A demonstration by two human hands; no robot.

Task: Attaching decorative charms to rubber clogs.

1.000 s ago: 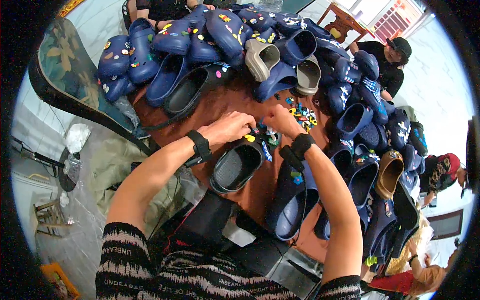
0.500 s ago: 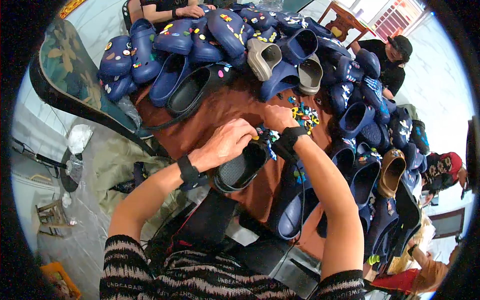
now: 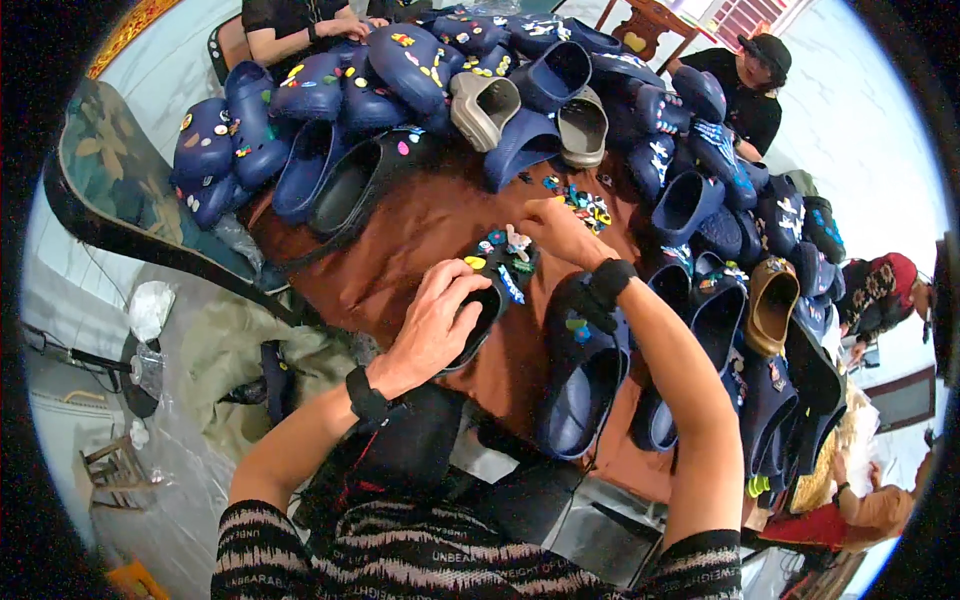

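Left hand (image 3: 432,325) grips black clog (image 3: 490,285); right hand (image 3: 562,232) touches its charms.

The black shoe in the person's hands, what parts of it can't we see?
- Head view: the left hand covers the heel of the black clog.
- The right hand hides its toe tip, so any charm pinched in the fingers is unseen.
- The small charms on top are too tiny to tell their shapes.
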